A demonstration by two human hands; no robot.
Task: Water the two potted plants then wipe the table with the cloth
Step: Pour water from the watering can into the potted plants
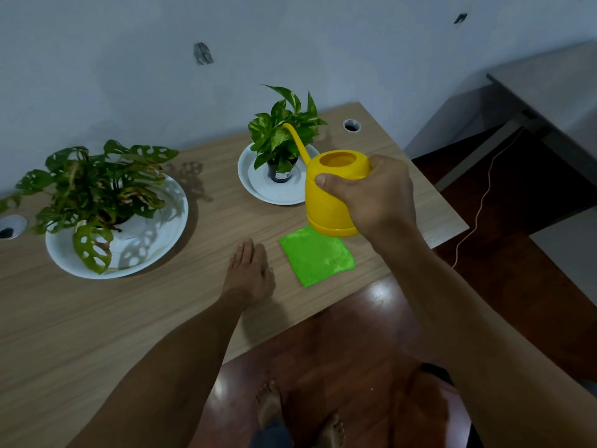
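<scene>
My right hand (pixel 378 192) grips a yellow watering can (pixel 326 205), held above the table with its thin spout reaching into the leaves of the small pothos plant (pixel 284 130). That plant stands in a dark pot on a white saucer (pixel 258 185). A larger plant with holed leaves (pixel 93 189) sits on a wide white plate (pixel 155 237) at the left. A bright green cloth (pixel 318 260) lies flat near the table's front edge, below the can. My left hand (pixel 250 273) rests flat on the wooden table (pixel 97 318), fingers together, holding nothing.
Two round cable holes are set in the table, one at the far right (pixel 351 125) and one at the left edge (pixel 11 227). A second grey desk (pixel 549 82) stands to the right with a thin cord (pixel 478 208) hanging down. My bare feet (pixel 271 405) show on the floor.
</scene>
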